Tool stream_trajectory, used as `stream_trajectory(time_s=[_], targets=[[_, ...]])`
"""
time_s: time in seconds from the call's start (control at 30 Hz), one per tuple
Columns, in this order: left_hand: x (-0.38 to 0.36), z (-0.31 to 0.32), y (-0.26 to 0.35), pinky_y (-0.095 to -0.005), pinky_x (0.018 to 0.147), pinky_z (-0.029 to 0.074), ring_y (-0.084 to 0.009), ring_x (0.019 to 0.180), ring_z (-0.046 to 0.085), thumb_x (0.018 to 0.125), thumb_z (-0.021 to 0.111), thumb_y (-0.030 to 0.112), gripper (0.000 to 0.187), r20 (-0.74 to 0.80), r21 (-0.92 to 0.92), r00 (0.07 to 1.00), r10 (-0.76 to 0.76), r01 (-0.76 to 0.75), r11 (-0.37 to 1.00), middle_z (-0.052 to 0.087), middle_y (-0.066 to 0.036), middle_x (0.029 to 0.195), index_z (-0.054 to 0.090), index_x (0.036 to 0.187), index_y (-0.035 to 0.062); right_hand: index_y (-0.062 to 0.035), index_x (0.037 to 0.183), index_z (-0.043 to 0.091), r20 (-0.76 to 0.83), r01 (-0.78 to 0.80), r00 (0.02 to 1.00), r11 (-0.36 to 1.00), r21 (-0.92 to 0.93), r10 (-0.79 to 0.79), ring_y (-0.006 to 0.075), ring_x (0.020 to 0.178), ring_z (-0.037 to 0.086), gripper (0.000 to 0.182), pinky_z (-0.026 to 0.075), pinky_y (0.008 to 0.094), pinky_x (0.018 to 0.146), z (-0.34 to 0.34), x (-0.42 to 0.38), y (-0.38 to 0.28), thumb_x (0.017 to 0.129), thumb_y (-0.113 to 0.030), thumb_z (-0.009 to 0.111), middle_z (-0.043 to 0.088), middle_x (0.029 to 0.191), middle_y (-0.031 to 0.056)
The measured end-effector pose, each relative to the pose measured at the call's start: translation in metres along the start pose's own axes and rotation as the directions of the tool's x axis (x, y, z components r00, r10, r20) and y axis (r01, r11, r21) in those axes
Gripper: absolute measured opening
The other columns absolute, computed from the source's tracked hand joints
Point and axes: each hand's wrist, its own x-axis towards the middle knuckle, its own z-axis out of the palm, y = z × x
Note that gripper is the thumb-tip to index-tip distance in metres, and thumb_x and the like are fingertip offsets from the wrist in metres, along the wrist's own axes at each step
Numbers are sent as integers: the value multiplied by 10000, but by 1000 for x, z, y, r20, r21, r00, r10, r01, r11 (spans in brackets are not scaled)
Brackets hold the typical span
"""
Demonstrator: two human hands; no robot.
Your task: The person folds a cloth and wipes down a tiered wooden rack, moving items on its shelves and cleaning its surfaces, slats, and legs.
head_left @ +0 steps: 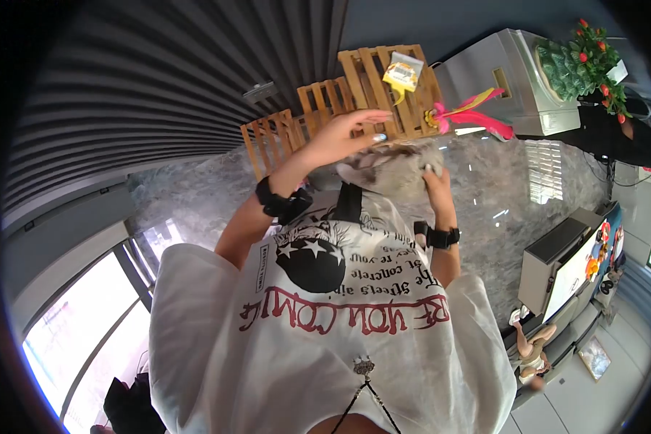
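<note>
A fluffy cream-and-grey cat (398, 175) is right in front of my chest, between my two hands. My left hand (349, 136) is just above its back with the fingers stretched out, holding nothing. On the other side, my right hand (439, 189) grips the fur, its thumb pressed in and the other fingers mostly hidden. Black bands are around both wrists. Beyond the cat, bright pink and yellow ribbons (474, 116) lie at the corner of a slatted wooden table (372, 79). A yellow-and-white packet (403, 71) rests on that table.
Smaller wooden slatted stools (275, 137) stand left of the table, by a dark ribbed wall (159, 87). At the right is a silver cabinet (477, 76) with a red-flowered plant (582, 69). A person (535, 351) is on a grey sofa. The floor is grey marbled (484, 210).
</note>
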Motion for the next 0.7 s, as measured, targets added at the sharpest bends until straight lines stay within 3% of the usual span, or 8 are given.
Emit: stream_trajectory(time_s=[0.1, 0.17, 0.33, 0.4, 0.5, 0.63, 0.67, 0.7], targets=[[52, 34, -3, -359, 960, 361, -231, 1195, 400, 778, 599, 131, 591, -132, 269, 991, -26, 61, 961, 424, -117, 1285, 343, 1310, 127, -27, 1180, 423, -197, -50, 975, 962, 269, 105, 147, 944, 519, 398, 430, 281, 798, -44, -11, 30, 817, -146, 533, 515, 1101, 73], [89, 61, -16, -365, 974, 349, -243, 1197, 398, 749, 629, 150, 642, -220, 365, 975, 3, 79, 928, 412, -129, 1294, 328, 1316, 135, -41, 1215, 390, -273, 167, 962, 788, 592, 1, 221, 1049, 496, 428, 409, 349, 891, -67, -14, 28, 841, -221, 492, 483, 1172, 101], [145, 111, -52, -389, 847, 425, -298, 1025, 516, 710, 645, 201, 576, -226, 533, 966, 122, 17, 846, 566, -135, 1066, 418, 1233, 116, -48, 1243, 369, -253, 159, 968, 781, 604, -1, 267, 1103, 463, 498, 372, 395, 943, -115, -10, 12, 870, -374, 423, 468, 1207, 114], [151, 118, -63, -383, 730, 461, -298, 875, 569, 723, 634, 238, 410, -257, 477, 966, -33, 156, 865, 604, -123, 915, 528, 1089, 86, -42, 1250, 366, -202, 179, 977, 756, 629, -64, 269, 1108, 456, 479, 359, 400, 954, -124, 1, -9, 889, -356, 384, 467, 1212, 120], [136, 120, -57, -357, 672, 477, -295, 812, 586, 709, 655, 219, 297, -437, 411, 897, 70, 130, 902, 604, -136, 870, 586, 948, 56, -54, 1252, 367, -58, 95, 995, 741, 664, -75, 273, 1109, 458, 468, 357, 404, 955, -131, 26, -19, 886, -345, 386, 465, 1218, 126], [79, 101, -25, -342, 635, 474, -250, 747, 609, 721, 664, 207, 245, -678, 17, 716, -165, 240, 971, 612, -113, 836, 608, 898, 47, -52, 1227, 402, 73, -81, 996, 770, 633, 45, 260, 1108, 466, 455, 362, 400, 954, -131, 54, -12, 891, -357, 381, 478, 1208, 106], [62, 89, -20, -307, 591, 453, -213, 682, 592, 723, 665, 194, 217, -746, 185, 665, 9, 196, 963, 601, -87, 797, 610, 854, 30, -52, 1227, 402, 84, -98, 995, 769, 632, 57, 260, 1108, 466, 455, 362, 400, 954, -127, 59, -10, 891, -357, 381, 478, 1208, 106], [44, 80, 7, -291, 561, 434, -187, 633, 564, 724, 660, 164, 193, -802, 111, 586, -117, 338, 935, 587, -82, 761, 607, 847, 24, -53, 1230, 398, 92, -136, 991, 795, 592, 101, 258, 1114, 462, 458, 360, 401, 956, -122, 64, -10, 889, -359, 391, 477, 1210, 101]])
